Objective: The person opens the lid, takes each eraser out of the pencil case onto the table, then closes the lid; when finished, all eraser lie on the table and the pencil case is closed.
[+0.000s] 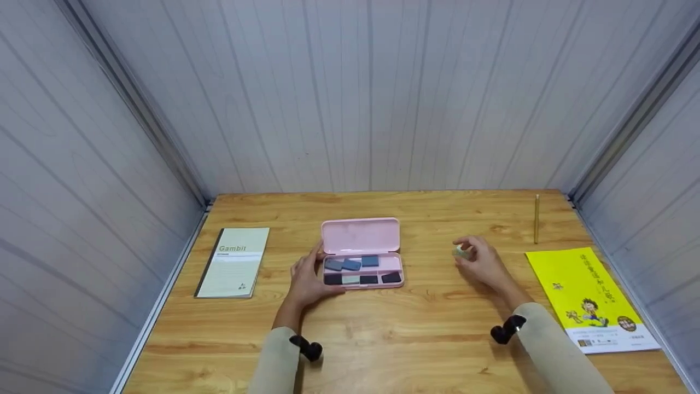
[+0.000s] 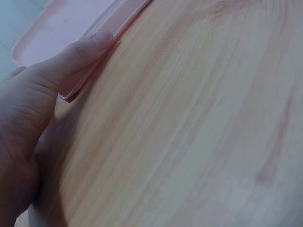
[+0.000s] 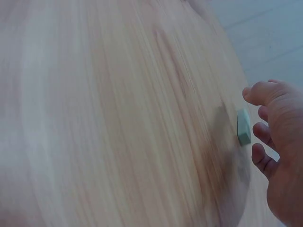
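Pale sleeves (image 1: 276, 361) crossed the front of the desk (image 1: 415, 339), a black mount (image 1: 508, 328) at each wrist. With my right hand (image 1: 484, 268) I curved thumb and fingers, spread apart, about a pale green block (image 3: 244, 127), well to the right of the pink case (image 1: 391, 263); the right wrist view showed a gap between. With my left hand (image 1: 307, 280) I gripped the case's left end, thumb along its front; some of those fingers were hidden. Its lid stood open; three blue-grey blocks (image 1: 351, 265) lay in the back compartment, a pale block (image 1: 351, 279) and three dark blocks (image 1: 369, 279) along the front. Farther out, a notebook (image 1: 232, 265) lay near the desk's left edge, a yellow book (image 1: 582, 290) by the right edge, and a pencil (image 1: 536, 219) near the back right corner.
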`<state>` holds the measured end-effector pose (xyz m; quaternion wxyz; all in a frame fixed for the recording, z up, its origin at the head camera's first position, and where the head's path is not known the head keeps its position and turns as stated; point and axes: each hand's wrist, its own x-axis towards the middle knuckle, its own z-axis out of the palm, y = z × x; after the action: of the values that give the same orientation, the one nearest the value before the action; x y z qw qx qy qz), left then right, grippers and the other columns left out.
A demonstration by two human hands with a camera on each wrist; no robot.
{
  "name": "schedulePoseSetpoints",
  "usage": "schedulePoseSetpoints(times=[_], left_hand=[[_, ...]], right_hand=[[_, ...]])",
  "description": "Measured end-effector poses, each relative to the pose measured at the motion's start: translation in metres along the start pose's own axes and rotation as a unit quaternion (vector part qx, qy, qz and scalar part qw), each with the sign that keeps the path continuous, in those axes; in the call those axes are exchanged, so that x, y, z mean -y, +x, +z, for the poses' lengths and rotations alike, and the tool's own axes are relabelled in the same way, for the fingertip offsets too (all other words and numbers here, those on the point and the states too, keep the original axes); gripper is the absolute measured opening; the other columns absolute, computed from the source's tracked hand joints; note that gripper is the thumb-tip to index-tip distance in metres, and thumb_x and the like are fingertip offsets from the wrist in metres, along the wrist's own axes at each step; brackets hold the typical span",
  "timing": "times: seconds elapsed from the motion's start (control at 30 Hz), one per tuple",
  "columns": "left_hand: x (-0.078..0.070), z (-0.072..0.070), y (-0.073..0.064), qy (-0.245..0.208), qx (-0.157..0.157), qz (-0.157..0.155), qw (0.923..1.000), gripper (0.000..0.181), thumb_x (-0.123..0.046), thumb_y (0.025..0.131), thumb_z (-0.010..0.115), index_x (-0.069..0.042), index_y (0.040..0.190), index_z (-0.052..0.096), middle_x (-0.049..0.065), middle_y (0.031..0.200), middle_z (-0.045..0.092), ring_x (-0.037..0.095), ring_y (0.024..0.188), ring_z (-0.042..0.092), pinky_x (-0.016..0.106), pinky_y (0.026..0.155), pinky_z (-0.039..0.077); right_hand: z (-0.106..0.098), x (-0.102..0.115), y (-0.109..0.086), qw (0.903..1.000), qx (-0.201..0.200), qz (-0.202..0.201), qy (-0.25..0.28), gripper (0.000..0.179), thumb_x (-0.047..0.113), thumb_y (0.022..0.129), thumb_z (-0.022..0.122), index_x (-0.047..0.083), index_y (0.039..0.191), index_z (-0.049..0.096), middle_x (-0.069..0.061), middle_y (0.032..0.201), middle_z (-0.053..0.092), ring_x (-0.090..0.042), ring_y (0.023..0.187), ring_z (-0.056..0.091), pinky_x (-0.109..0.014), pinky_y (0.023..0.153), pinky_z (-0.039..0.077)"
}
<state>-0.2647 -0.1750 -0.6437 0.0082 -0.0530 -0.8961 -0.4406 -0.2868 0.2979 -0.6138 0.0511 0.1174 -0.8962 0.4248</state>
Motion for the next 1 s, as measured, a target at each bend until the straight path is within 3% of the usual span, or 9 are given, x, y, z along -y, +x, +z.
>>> schedulePoseSetpoints(times=[0.33, 0.63, 1.0], left_hand=[[0.002, 0.001, 0.001, 0.003, -0.002, -0.007, 1.0000, 0.144, -0.043, 0.065, 0.112, -0.021, 0.180, 0.028, 0.008, 0.153, 0.070, 0.035, 0.149, 0.050, 0.060, 0.136, 0.017], [0.001, -0.001, 0.000, -0.007, 0.000, -0.011, 0.9999, 0.144, -0.045, 0.065, 0.112, -0.023, 0.180, 0.029, 0.008, 0.154, 0.069, 0.033, 0.148, 0.050, 0.060, 0.137, 0.013], [0.000, 0.000, 0.000, -0.005, 0.001, -0.003, 1.0000, 0.142, -0.048, 0.067, 0.110, -0.021, 0.180, 0.029, 0.009, 0.152, 0.070, 0.034, 0.146, 0.051, 0.060, 0.136, 0.016]], right_hand=[[0.030, 0.032, 0.008, 0.9982, 0.038, -0.044, -0.012, 0.034, -0.003, 0.099, 0.081, 0.003, 0.132, 0.074, -0.022, 0.119, 0.072, -0.027, 0.103, 0.069, -0.033, 0.090, 0.056], [0.066, 0.059, 0.018, 0.9936, 0.068, -0.089, 0.012, 0.032, -0.002, 0.098, 0.081, 0.002, 0.130, 0.075, -0.023, 0.119, 0.075, -0.031, 0.102, 0.070, -0.031, 0.091, 0.058], [0.102, 0.099, 0.028, 0.9889, 0.125, -0.066, 0.045, 0.028, 0.002, 0.103, 0.077, 0.005, 0.131, 0.073, -0.018, 0.125, 0.075, -0.026, 0.108, 0.065, -0.036, 0.096, 0.056]])
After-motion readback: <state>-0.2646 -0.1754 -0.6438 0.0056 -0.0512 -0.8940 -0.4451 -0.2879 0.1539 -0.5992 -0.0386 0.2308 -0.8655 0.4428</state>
